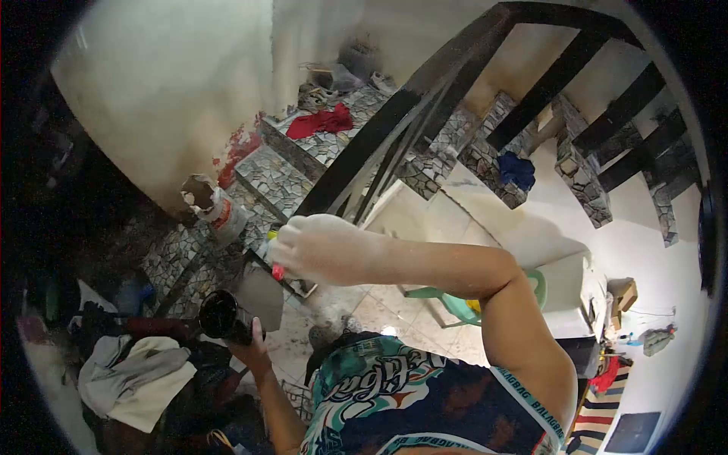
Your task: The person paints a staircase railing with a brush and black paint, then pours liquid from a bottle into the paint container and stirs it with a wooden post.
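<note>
Currently L hand (pixel 254 350) holds blk cup (pixel 237 318), dark inside.

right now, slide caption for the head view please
Left hand holds a dark container, right hand in front of the dark stair railing.

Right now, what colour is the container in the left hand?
The container is black, best in the head view.

The person is wearing a sleeveless shirt (pixel 455 390) in dark navy, with teal and white patterns spreading over its lower part. Bold white letters (pixel 377 384) are running across the front, and rusty brown patches (pixel 464 403) are breaking up the navy. Teal trim (pixel 532 402) reading "BALAGBAG" is edging the armhole, and similar trim is bordering the neckline (pixel 436 442)
</note>
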A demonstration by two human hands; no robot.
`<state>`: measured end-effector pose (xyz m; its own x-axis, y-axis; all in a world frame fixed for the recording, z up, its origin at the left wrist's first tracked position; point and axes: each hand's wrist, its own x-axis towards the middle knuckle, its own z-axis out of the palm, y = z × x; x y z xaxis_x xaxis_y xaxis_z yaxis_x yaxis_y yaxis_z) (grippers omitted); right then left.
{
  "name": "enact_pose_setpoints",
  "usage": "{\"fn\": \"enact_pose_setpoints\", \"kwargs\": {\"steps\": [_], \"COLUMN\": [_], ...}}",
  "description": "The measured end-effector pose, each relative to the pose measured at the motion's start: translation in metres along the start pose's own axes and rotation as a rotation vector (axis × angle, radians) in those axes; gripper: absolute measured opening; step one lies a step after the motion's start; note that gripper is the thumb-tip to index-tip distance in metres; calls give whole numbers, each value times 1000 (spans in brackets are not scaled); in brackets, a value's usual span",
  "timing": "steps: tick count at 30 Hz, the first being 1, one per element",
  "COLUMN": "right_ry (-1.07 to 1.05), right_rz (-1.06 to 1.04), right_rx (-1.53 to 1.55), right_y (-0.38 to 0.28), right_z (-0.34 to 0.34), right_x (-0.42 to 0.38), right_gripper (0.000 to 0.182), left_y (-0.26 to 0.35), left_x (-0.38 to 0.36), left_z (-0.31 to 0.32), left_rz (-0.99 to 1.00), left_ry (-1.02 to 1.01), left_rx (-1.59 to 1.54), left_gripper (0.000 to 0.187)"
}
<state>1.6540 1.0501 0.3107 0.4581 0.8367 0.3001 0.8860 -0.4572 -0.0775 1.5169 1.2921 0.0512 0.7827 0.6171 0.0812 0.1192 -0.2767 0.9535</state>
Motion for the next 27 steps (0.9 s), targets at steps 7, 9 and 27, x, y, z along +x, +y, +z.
{"fn": "enact_pose_setpoints", "kwargs": {"steps": [7,9,27], "right_ry": [212,326,104], "right_rz": [426,406,954], "right_rx": [118,9,-218], "right_y": [85,120,48], "right_z": [-70,-94,-35], "right_x": [-35,-51,9], "right_gripper": [24,13,28], "left_y": [-22,-24,-74], "left_x": [7,15,139], "left_z": [-16,-16,-121], "left_rz": [92,17,294], "left_ry": [-99,-105,-506], "left_rx": [68,-8,8], "left_gripper": [65,67,45]}}
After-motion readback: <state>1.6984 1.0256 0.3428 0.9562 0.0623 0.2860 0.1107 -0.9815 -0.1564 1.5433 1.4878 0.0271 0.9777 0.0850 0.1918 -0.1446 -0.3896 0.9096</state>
